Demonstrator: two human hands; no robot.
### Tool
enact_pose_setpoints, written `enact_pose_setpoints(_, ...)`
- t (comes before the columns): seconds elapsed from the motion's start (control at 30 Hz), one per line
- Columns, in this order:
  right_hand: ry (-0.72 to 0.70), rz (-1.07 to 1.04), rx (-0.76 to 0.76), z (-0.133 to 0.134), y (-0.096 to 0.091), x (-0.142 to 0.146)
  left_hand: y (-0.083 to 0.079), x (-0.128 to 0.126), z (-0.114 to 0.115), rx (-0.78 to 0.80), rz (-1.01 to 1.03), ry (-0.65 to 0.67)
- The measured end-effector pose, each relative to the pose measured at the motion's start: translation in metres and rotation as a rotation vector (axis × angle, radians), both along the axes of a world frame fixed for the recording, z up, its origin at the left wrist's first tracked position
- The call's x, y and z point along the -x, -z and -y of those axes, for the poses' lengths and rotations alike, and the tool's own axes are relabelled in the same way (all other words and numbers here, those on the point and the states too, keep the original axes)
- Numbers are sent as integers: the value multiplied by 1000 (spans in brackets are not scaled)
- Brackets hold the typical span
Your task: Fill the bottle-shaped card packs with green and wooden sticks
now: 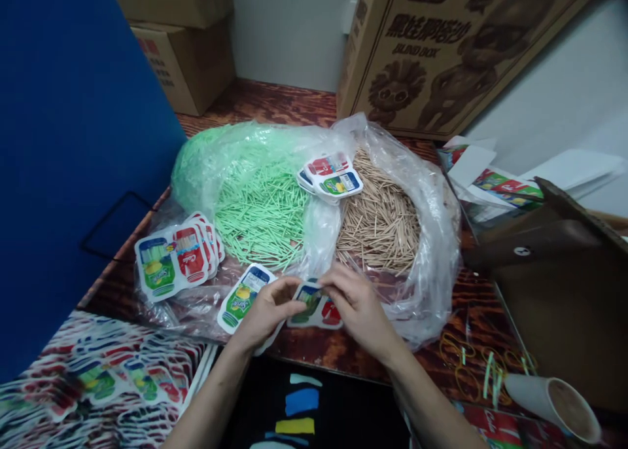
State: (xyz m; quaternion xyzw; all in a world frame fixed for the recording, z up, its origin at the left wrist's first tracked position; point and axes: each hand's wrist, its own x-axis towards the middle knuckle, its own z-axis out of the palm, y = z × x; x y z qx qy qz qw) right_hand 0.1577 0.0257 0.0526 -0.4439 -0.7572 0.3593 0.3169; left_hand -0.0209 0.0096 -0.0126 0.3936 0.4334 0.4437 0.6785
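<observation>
My left hand (pixel 262 315) and my right hand (pixel 360 308) meet at the table's near edge, fingers pinched on a small printed plastic blister card (pixel 314 305) with green and red can pictures. Under my left hand lies another such card (pixel 240 298) with a green can picture. Just beyond my hands a clear plastic bag (pixel 432 194) holds a heap of plain wooden toothpicks (pixel 380 223). To its left lies a bag of green toothpicks (pixel 260 207).
A fanned stack of cards (pixel 174 259) lies at left, a few more cards (pixel 331 174) rest on the bags. Printed sheets (pixel 108 377) sit at near left. Cardboard boxes (pixel 441 50) stand behind, a brown box flap (pixel 564 272) at right, rubber bands (pixel 471 360) and a paper cup (pixel 554 403) nearby.
</observation>
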Motion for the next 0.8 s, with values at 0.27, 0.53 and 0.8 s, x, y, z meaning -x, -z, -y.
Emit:
enact_pose_setpoints(0.27, 145, 169, 22, 13, 8, -8, -8, 5, -3, -9, -262, 155)
enact_pose_setpoints(0.53, 221, 193, -156, 13, 27, -14, -2, -15, 2, 2, -328, 107)
enact_pose_setpoints(0.8, 370, 99, -265, 13, 37, -13, -11, -39, -3, -56, -313, 41)
